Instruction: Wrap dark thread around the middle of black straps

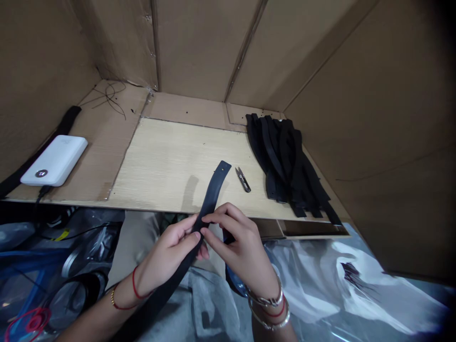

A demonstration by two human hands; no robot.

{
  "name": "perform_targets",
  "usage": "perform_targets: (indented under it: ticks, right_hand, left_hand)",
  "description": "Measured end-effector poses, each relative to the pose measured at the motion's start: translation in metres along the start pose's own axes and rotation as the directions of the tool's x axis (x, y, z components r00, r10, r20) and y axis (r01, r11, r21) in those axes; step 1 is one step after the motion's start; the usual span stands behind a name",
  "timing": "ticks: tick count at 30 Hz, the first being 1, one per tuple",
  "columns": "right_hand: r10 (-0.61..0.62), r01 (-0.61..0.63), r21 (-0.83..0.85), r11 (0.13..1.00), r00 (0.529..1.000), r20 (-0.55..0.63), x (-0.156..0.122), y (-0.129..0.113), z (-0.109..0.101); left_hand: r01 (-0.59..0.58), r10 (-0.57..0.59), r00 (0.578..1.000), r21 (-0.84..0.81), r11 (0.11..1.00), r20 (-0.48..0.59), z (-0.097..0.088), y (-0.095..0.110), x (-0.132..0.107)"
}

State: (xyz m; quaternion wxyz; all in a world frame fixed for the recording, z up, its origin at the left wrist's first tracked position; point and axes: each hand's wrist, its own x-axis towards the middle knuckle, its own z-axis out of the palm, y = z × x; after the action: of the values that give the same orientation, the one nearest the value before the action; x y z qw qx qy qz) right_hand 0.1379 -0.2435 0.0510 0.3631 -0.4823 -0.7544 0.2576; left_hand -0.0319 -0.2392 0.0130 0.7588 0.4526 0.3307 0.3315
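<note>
A long black fabric strap (213, 187) runs from over the wooden board down past my lap, its far end squared off with a small hole. My left hand (180, 240) is closed around the strap's middle, thumb on top and fingers beneath. At the same spot, my right hand (237, 235) pinches at the strap's face with thumb and index finger; whether a thread is between them is too small to tell. Small thread snips (243, 179) lie on the board just right of the strap's end.
A heap of black straps (285, 161) lies at the board's right side. On the left stand a white power bank (55, 159) with a cable and another black strap (67, 121). Loose dark thread (110, 95) lies in the back left corner. Cardboard walls (199, 47) enclose the work surface.
</note>
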Motion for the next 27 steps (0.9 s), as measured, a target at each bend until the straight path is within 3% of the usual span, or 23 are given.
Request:
perform_targets:
  ticks: [11,27]
  right_hand:
    - [0.051,-0.047,0.072,0.996,0.997,-0.065,-0.0019,0.0019,0.0071]
    - [0.055,-0.044,0.108,0.993,0.993,-0.102,-0.0053,-0.0003,0.0104]
  left_hand:
    - [-0.035,0.04,0.994,0.053,0.998,-0.103,0.0052,-0.0033,-0.0021]
    - [-0.074,0.088,0.985,0.101,0.992,-0.147,0.0089,-0.0034,-0.0027]
